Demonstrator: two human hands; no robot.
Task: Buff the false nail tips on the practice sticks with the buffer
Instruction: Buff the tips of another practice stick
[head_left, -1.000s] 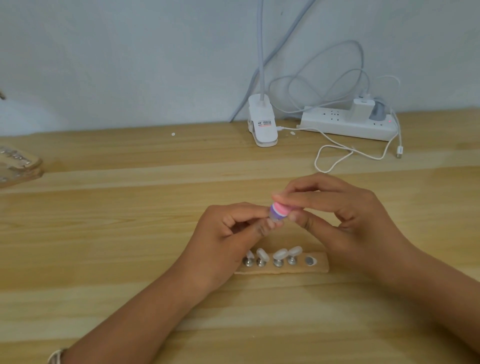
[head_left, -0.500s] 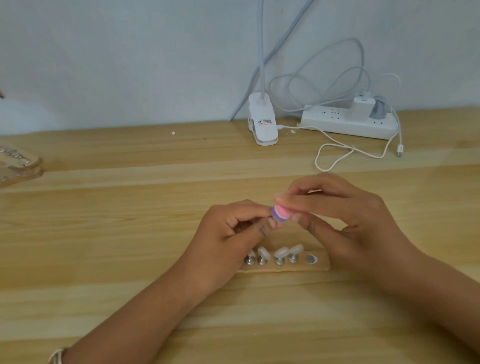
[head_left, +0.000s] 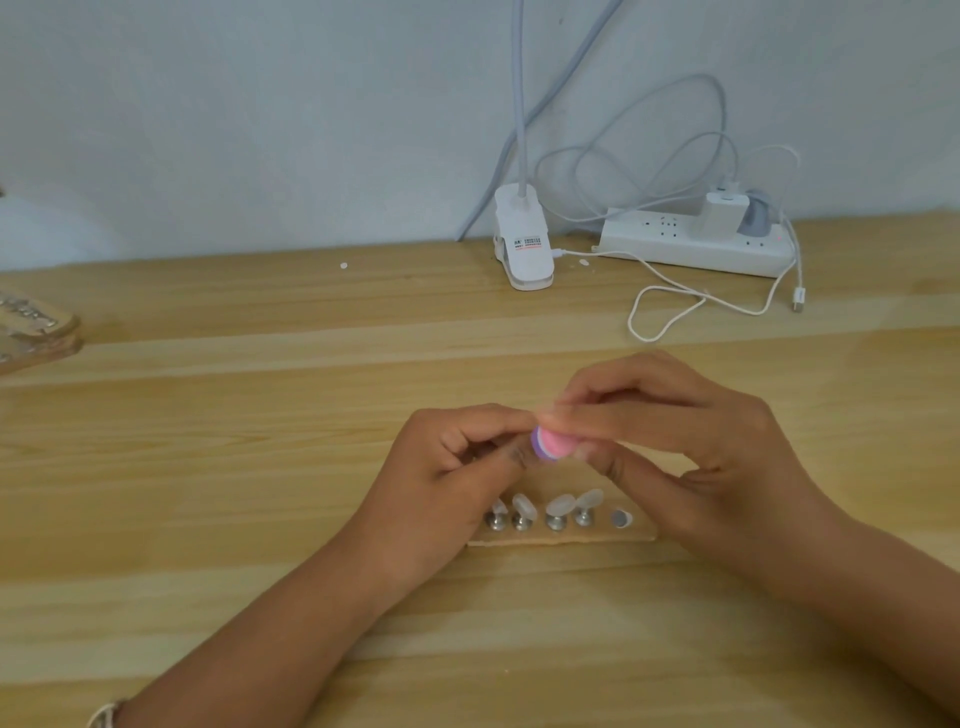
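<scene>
Still, right hand (head_left: 701, 447) pinches buffer (head_left: 553, 444), now slightly lower; left hand (head_left: 447, 467) curled, its hold hidden.

buffer (head_left: 553, 444) in right hand (head_left: 691, 441), at left hand's (head_left: 447, 467) pinched practice stick (head_left: 483, 452) (four sticks (head_left: 560, 512) below)

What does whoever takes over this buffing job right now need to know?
Right hand pinches the pink-and-purple buffer.
Left hand pinches what seems to be one practice stick, hidden by its fingers, at the buffer.
Four nail tips stand on sticks on the holder strip; one slot is empty.
Which tips are buffed cannot be told.
Left: finish this tip, reseat it, do the others.
</scene>
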